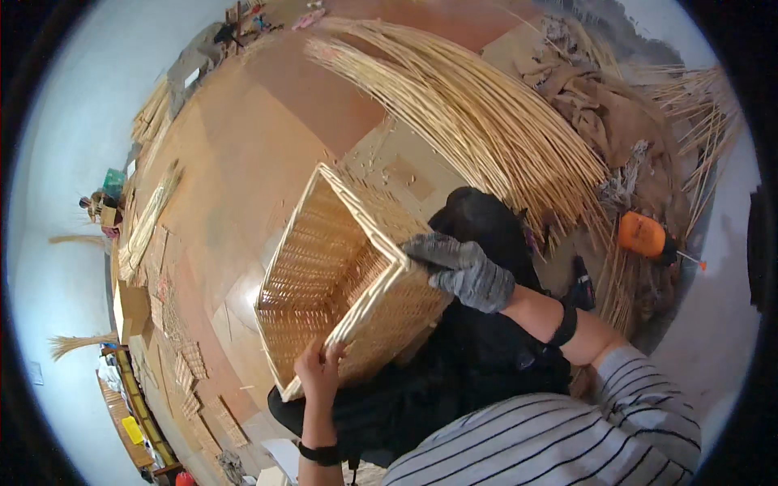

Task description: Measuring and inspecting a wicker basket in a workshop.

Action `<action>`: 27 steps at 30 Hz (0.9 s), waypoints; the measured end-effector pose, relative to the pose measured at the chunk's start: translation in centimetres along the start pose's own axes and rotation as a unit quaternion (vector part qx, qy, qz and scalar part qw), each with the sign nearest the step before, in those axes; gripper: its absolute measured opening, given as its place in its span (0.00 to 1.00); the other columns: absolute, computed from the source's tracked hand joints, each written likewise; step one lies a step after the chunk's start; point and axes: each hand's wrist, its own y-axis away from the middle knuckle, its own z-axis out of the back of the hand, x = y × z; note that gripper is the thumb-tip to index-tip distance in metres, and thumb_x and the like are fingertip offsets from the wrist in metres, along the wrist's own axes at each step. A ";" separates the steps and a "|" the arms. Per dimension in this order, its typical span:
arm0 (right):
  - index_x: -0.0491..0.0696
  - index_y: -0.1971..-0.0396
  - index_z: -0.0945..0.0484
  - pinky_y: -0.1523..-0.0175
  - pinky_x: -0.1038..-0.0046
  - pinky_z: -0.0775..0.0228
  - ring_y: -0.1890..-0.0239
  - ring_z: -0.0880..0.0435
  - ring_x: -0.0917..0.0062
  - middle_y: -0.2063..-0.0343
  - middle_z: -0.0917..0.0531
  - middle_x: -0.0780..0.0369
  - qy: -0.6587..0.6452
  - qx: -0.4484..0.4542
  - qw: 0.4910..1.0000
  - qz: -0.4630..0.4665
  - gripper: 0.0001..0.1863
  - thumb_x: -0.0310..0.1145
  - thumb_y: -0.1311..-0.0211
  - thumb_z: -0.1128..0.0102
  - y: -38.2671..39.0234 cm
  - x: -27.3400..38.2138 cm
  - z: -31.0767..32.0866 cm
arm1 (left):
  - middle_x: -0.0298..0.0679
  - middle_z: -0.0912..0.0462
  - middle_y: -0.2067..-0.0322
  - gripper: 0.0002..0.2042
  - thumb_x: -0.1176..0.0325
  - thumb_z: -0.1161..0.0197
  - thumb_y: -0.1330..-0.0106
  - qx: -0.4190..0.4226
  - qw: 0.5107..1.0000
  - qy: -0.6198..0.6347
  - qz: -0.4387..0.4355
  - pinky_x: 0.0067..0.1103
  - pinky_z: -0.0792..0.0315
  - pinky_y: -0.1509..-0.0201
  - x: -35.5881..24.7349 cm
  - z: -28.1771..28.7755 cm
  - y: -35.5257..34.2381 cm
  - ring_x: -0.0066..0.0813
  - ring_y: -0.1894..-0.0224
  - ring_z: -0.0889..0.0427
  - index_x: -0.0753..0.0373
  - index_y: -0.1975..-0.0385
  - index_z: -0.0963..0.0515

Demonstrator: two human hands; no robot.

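A rectangular wicker basket (389, 320), woven from pale willow rods with a braided rim, rests tilted on my lap. Its open mouth faces up and to the left, and its woven inside is in sight. My bare left hand (318, 368) grips the near rim, with the fingertips over the edge. At the right corner of the rim, my right hand (470, 271) in a grey knitted glove is closed on the basket's edge and outer wall. Part of the basket's underside is hidden against my black-clad legs (478, 348).
A large bundle of long peeled rods (470, 105) lies on the floor ahead. To the right are brown sacking (583, 97), an orange container (642, 234) and a black-handled tool (582, 283). Woven panels (190, 360) and a smaller rod bundle (150, 219) are at the left.
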 end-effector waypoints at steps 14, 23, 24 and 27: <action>0.42 0.72 0.26 0.60 0.76 0.35 0.66 0.26 0.76 0.68 0.24 0.59 0.250 -0.142 0.911 -0.295 0.12 0.34 0.51 0.54 5.8 -9.3 11.7 | 0.39 0.30 0.86 0.14 0.63 0.38 0.59 0.018 0.998 0.046 0.035 0.24 0.39 0.79 2.4 -0.4 -0.7 0.31 0.84 0.31 0.66 0.82 0.31; 0.51 0.69 0.26 0.66 0.69 0.35 0.69 0.26 0.70 0.70 0.24 0.58 0.404 0.038 0.689 -0.601 0.12 0.30 0.55 0.56 15.5 -25.1 12.7 | 0.45 0.28 0.76 0.14 0.68 0.44 0.49 0.017 0.995 -0.043 0.090 0.18 0.34 0.67 1.7 -0.1 2.7 0.29 0.72 0.28 0.71 0.68 0.32; 0.50 0.69 0.26 0.66 0.70 0.35 0.68 0.26 0.69 0.70 0.25 0.58 0.468 0.006 0.757 -0.456 0.12 0.31 0.54 0.57 14.2 -25.7 11.2 | 0.47 0.28 0.73 0.17 0.67 0.42 0.50 0.018 0.997 -0.033 0.073 0.20 0.33 0.67 2.7 -0.2 3.9 0.31 0.70 0.29 0.72 0.65 0.33; 0.47 0.65 0.29 0.62 0.67 0.35 0.66 0.26 0.65 0.69 0.25 0.55 0.428 0.086 0.805 -0.402 0.14 0.34 0.52 0.58 8.3 -27.2 8.9 | 0.49 0.33 0.62 0.23 0.61 0.40 0.52 -0.010 0.996 -0.019 -0.081 0.27 0.33 0.68 6.7 -1.5 8.4 0.37 0.70 0.29 0.69 0.61 0.36</action>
